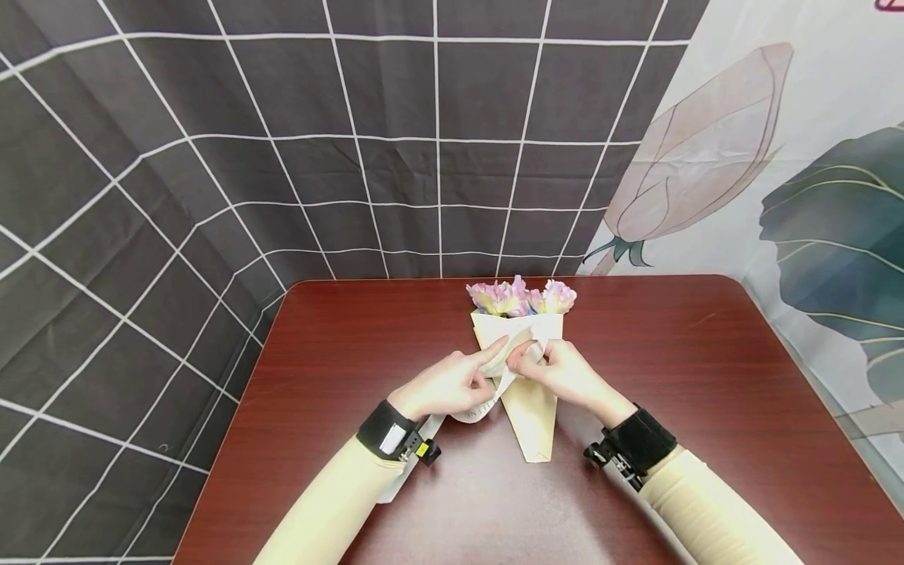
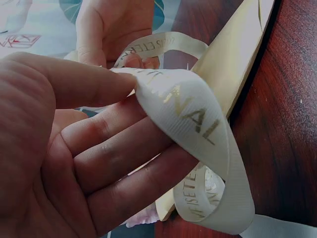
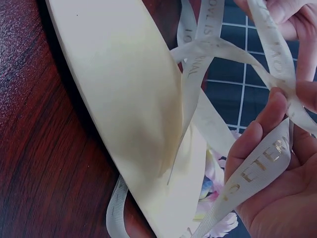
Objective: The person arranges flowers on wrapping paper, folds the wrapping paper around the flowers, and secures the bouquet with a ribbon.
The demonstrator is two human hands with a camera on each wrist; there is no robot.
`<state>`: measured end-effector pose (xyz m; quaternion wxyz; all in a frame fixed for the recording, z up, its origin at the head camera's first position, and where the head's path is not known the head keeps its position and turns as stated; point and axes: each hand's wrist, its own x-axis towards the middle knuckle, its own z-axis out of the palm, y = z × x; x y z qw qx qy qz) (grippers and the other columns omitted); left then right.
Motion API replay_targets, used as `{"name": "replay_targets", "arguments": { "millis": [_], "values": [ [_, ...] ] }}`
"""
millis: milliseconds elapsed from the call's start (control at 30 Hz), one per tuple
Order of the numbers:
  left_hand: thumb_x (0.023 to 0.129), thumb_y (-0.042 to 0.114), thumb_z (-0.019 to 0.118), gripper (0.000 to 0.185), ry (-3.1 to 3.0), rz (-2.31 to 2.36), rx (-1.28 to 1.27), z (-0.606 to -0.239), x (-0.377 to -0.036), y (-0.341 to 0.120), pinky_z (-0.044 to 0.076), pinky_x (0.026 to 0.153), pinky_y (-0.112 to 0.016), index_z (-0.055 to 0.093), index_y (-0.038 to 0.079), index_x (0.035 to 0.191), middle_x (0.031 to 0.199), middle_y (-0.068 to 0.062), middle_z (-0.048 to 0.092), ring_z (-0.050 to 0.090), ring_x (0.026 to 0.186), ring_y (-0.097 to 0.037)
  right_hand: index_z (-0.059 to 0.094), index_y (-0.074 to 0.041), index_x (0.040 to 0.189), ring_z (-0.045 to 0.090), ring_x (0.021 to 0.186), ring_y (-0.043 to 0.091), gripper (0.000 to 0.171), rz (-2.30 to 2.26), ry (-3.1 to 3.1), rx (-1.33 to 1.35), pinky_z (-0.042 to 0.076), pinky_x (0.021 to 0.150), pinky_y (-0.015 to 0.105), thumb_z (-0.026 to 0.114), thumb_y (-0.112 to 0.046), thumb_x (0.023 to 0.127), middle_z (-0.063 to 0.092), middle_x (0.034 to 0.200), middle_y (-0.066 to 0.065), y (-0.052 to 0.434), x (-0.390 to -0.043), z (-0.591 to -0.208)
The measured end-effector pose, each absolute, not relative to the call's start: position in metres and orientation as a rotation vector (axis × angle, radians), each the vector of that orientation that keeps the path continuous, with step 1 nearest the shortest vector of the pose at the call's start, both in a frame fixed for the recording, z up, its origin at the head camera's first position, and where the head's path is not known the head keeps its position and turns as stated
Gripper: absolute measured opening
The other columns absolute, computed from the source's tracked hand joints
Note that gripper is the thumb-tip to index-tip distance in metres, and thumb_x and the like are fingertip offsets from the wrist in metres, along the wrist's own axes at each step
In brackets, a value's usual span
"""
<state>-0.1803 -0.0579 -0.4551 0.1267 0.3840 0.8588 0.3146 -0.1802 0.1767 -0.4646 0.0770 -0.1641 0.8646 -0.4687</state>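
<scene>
- The dark red wooden counter (image 1: pixel 706 377) carries a cream paper cone of pink flowers (image 1: pixel 531 392), point toward the person, under both hands.
- The cream gold-lettered ribbon (image 2: pixel 198 119) runs crosswise between them.
- The left hand (image 1: pixel 445 384) pinches a loop; the right hand (image 1: pixel 565 373) pinches the other.

cream ribbon (image 1: pixel 510 355) with gold lettering, looped over cream paper cone (image 1: pixel 531 412) of pink flowers (image 1: pixel 521 297)

Bright even light, soft shadows, wide-angle bending at head-view edges — wrist close-ups slightly soft, faded
</scene>
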Motion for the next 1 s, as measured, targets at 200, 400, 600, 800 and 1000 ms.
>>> {"name": "replay_targets", "arguments": {
  "millis": [200, 400, 600, 800, 1000],
  "values": [
    [0.086, 0.013, 0.06, 0.077, 2.527, 0.882, 1.13, -0.457, -0.181, -0.056, 0.043, 0.05, -0.016, 0.02, 0.017, 0.153, 0.072, 0.019, 0.065, 0.053, 0.053, 0.009, 0.069, -0.027, 0.088, 0.056, 0.075, 0.01, 0.011, -1.326, 2.689, -0.632, 0.045, 0.065, 0.024, 0.072, -0.018, 0.083, 0.066, 0.087, -0.012, 0.177, -0.181, -0.469],
    [0.085, 0.011, 0.06, 0.067, 2.623, 0.925, 1.128, -0.458, -0.185, -0.055, 0.036, 0.043, -0.017, 0.036, 0.015, 0.147, 0.065, 0.016, 0.058, 0.043, 0.045, 0.004, 0.068, -0.025, 0.087, 0.056, 0.076, 0.009, 0.017, -1.331, 2.729, -0.704, 0.046, 0.065, 0.024, 0.072, -0.01, 0.081, 0.065, 0.085, -0.012, 0.176, -0.182, -0.47],
    [0.087, 0.014, 0.062, 0.042, 2.754, 1.003, 1.069, -0.456, -0.187, -0.052, 0.041, 0.051, -0.016, 0.06, 0.016, 0.129, 0.082, 0.009, 0.062, 0.051, 0.06, 0.002, 0.067, -0.022, 0.091, 0.057, 0.076, 0.011, 0.02, -1.352, 2.741, -0.744, 0.046, 0.064, 0.024, 0.072, -0.007, 0.08, 0.065, 0.088, -0.009, 0.174, -0.181, -0.47],
    [0.088, 0.016, 0.062, 0.035, 2.83, 1.032, 1.04, -0.456, -0.187, -0.049, 0.049, 0.073, -0.022, 0.064, 0.016, 0.123, 0.113, 0.003, 0.066, 0.061, 0.086, -0.007, 0.067, -0.02, 0.098, 0.058, 0.08, 0.01, 0.028, -1.317, 2.791, -0.766, 0.047, 0.067, 0.024, 0.072, -0.003, 0.076, 0.065, 0.094, -0.008, 0.174, -0.179, -0.472],
    [0.094, 0.012, 0.053, 0.036, 2.784, 1.089, 1.049, -0.46, -0.193, -0.039, 0.045, 0.066, -0.023, 0.059, 0.016, 0.129, 0.102, 0.004, 0.069, 0.057, 0.073, -0.012, 0.07, -0.024, 0.094, 0.057, 0.08, 0.006, 0.026, -1.308, 2.886, -0.845, 0.045, 0.068, 0.022, 0.071, -0.004, 0.076, 0.066, 0.092, -0.011, 0.174, -0.182, -0.476]
  ]
}}
